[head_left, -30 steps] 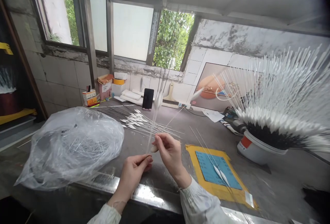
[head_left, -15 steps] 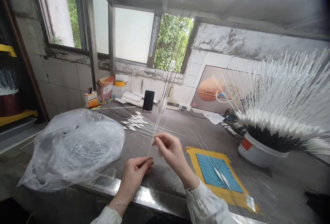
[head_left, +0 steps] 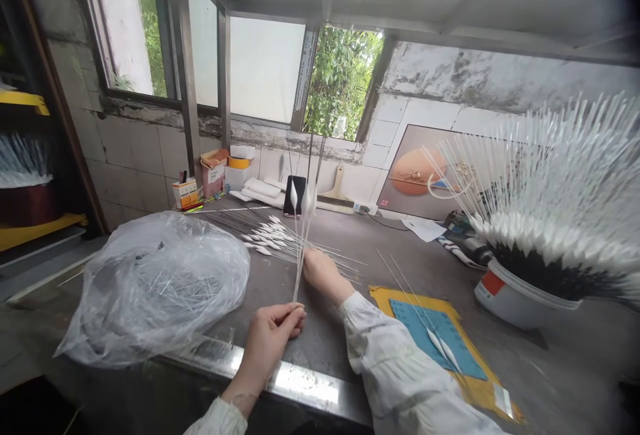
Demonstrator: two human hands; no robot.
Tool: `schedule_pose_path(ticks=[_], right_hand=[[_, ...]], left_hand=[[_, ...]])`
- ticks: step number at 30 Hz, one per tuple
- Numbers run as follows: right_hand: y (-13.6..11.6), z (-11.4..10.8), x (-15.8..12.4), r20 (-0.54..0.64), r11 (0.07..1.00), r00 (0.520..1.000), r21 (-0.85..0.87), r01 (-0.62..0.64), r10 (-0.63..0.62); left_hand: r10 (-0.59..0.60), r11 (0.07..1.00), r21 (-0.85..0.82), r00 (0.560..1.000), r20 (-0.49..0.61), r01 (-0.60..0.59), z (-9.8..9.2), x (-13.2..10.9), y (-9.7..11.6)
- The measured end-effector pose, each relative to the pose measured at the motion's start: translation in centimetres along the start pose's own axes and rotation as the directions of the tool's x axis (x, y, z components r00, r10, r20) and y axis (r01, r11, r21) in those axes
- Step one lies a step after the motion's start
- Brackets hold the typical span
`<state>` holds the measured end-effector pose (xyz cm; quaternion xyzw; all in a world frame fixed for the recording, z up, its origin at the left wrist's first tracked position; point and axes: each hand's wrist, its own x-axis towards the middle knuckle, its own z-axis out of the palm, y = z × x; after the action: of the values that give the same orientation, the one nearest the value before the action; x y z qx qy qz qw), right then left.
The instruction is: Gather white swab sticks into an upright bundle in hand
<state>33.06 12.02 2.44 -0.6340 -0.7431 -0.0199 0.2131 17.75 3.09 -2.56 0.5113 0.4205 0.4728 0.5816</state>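
Note:
My left hand (head_left: 273,336) pinches the lower ends of a few thin rods with white spindle-shaped tips (head_left: 304,221) and holds them upright over the grey worktop (head_left: 350,235). My right hand (head_left: 320,271) reaches forward to a loose pile of the same white-tipped rods (head_left: 273,237) lying on the worktop; its fingers are hidden behind the back of the hand. Two more white-tipped rods (head_left: 440,348) lie on a blue and yellow mat (head_left: 425,325) to the right.
A crumpled clear plastic bag (head_left: 155,281) holding rods lies at the left. A white bucket (head_left: 520,291) bristling with white-tipped rods stands at the right. A black phone (head_left: 291,196), small boxes (head_left: 186,191) and tape (head_left: 241,162) line the tiled wall under the window.
My right hand let go of the rods held upright and moved forward to the pile on the worktop. My left hand stays pinched on the upright rods.

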Motion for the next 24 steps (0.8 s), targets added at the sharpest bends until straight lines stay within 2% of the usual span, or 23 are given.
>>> schedule_pose_path(ticks=[4,6,12,16,18,24], right_hand=[[-0.1,-2.8,-1.6,-0.144,1.0,0.989,-0.015,-0.016,0.014],[-0.1,-3.3,-2.6,-0.178,1.0,0.984,-0.004,-0.009,0.009],[0.5,-1.4,-4.7,-0.165,0.998,0.986,0.06,-0.008,0.018],[0.1,-2.1,-5.1,-0.283,0.981,0.958,0.195,0.02,0.037],[-0.5,-2.5,-5.5,-0.337,0.955,0.941,0.289,0.067,0.036],[-2.0,-1.9,-7.5,-0.351,0.809,0.936,0.538,0.234,-0.038]], left_hand=[[-0.005,1.0,-0.003,1.0,0.001,0.005,0.1,0.0,0.1],[-0.005,1.0,-0.009,1.0,0.0,0.005,0.1,-0.1,0.1],[0.011,1.0,-0.016,1.0,0.0,-0.011,-0.1,-0.2,-0.2],[0.009,0.999,-0.033,1.0,0.005,-0.008,0.0,-0.1,-0.2],[0.002,0.999,-0.049,1.0,0.006,-0.001,0.0,-0.1,-0.2],[0.01,1.0,-0.028,1.0,0.006,-0.01,0.0,-0.2,0.3]])
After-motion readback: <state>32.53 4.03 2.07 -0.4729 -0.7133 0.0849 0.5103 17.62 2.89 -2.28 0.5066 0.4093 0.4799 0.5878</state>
